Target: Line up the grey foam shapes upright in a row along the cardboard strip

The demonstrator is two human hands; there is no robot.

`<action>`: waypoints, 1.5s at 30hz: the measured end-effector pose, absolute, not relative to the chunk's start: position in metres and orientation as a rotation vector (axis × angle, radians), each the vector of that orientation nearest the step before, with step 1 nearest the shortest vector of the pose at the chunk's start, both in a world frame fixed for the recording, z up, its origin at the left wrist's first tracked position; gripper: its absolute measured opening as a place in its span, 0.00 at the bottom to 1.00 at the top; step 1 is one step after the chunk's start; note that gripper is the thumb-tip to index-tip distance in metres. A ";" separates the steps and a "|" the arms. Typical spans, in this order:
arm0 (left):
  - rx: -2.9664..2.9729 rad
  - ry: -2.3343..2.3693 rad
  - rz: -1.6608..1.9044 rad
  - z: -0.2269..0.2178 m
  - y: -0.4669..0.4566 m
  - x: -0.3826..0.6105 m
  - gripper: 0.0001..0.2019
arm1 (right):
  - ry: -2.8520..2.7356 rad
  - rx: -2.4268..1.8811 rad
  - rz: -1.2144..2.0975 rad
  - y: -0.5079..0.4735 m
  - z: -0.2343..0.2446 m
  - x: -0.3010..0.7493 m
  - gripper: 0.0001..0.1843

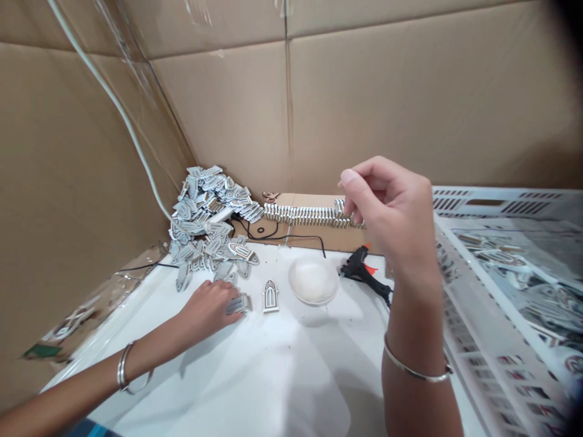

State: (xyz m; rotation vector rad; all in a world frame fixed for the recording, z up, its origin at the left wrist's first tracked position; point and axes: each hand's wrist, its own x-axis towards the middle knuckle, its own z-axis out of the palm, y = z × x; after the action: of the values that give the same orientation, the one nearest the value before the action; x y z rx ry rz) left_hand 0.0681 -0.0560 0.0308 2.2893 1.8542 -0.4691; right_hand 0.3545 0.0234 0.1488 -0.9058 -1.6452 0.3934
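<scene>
Covering a small stack of arched cutouts (238,304) with the left hand (206,311), fingers (226,301) closed over it.
Past a white bowl (313,280) and hot glue gun (363,269), the right hand (389,209) curls at the end of a standing row of cutouts (310,215), any grip on one hidden; a heap (204,218) lies beyond.

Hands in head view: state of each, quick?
Left hand: on a small stack of grey-white cutouts, grip unclear.
Right hand: raised, fingers curled, holding cannot be told.
</scene>
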 end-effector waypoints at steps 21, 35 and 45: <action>2.390 1.630 -0.266 0.014 -0.058 0.059 0.15 | -1.647 -0.919 0.413 0.020 0.152 0.354 0.14; 2.403 1.655 -0.151 0.021 -0.066 0.052 0.12 | -1.629 -0.909 0.439 0.022 0.151 0.354 0.14; 2.435 1.623 -0.077 0.017 -0.066 0.051 0.13 | -1.620 -0.894 0.453 0.021 0.151 0.354 0.12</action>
State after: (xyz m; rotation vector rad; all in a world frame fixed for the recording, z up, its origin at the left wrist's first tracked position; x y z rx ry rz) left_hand 0.0505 -0.0661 0.0174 2.4350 1.6227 -0.0774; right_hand 0.3537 0.0214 0.1509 -0.8941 -1.6196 0.4526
